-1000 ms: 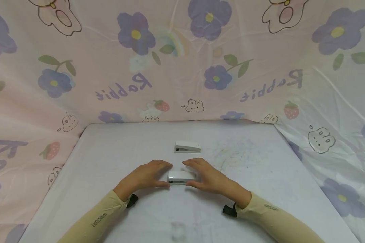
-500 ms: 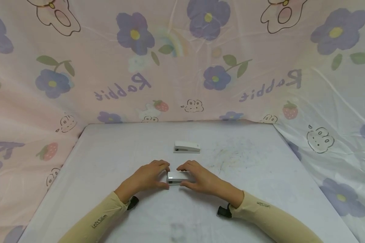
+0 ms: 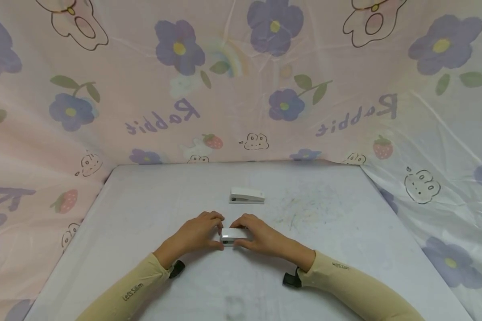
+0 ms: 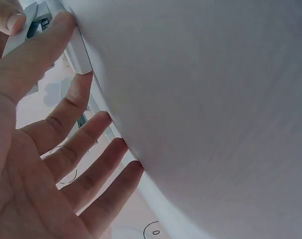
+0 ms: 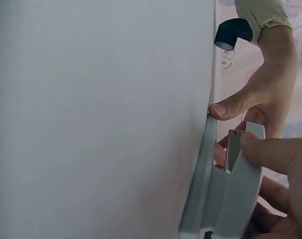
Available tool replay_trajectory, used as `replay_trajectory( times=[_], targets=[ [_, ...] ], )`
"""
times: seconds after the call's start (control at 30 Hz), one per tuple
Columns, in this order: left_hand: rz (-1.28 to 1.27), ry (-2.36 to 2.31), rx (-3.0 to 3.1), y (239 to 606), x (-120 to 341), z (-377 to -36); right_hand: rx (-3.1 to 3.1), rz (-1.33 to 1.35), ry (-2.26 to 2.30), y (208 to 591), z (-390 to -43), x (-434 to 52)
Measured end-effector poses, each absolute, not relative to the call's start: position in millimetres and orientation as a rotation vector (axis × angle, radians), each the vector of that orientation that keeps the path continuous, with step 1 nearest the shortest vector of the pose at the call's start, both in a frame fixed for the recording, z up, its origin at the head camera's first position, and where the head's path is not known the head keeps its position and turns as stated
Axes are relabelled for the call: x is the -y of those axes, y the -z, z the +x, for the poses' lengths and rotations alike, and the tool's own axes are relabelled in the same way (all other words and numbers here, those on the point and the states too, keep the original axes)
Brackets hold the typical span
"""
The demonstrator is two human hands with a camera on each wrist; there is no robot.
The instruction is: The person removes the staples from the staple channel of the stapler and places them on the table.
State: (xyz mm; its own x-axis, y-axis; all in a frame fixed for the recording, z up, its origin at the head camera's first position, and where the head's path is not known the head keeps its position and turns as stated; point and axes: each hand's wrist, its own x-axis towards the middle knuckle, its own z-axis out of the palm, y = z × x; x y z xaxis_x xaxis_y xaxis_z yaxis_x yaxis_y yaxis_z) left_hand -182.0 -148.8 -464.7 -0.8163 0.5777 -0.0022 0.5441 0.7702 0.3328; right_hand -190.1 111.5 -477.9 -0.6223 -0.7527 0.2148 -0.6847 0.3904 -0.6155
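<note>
A white stapler (image 3: 234, 233) lies on the table between my two hands, its left end showing in the head view. My right hand (image 3: 263, 236) grips its upper arm from the right, thumb on the near side and fingers on the far side. In the right wrist view the stapler (image 5: 240, 194) has its upper arm lifted apart from the base. My left hand (image 3: 194, 232) pinches the left end of the base between thumb and index finger. The left wrist view shows its other fingertips touching the table.
A second white stapler (image 3: 247, 196) stands farther back on the white table (image 3: 152, 191). Behind and beside the table hangs a patterned curtain (image 3: 229, 116) with flowers and rabbits. A black wrist mount (image 3: 292, 280) sits under the right sleeve, another under the left.
My right hand has slid left along the near stapler and closed round its upper arm. The left fingers have curled in slightly at its left end. The far stapler has stayed put.
</note>
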Motion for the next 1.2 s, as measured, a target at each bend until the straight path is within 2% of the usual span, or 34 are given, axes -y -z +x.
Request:
replay_trajectory(
  times=[0.57,1.03,1.2],
  targets=[
    [0.812,-0.515,-2.831,460,147,-183,-2.445,-1.144,1.108,477,-198,-110],
    [0.832,-0.487,-2.839,461,142,-181,-2.317,-1.017,1.262,476,-199,-120],
    [0.837,-0.462,-2.843,459,142,-180,-2.302,-1.065,1.298,479,-199,-123]
  ],
)
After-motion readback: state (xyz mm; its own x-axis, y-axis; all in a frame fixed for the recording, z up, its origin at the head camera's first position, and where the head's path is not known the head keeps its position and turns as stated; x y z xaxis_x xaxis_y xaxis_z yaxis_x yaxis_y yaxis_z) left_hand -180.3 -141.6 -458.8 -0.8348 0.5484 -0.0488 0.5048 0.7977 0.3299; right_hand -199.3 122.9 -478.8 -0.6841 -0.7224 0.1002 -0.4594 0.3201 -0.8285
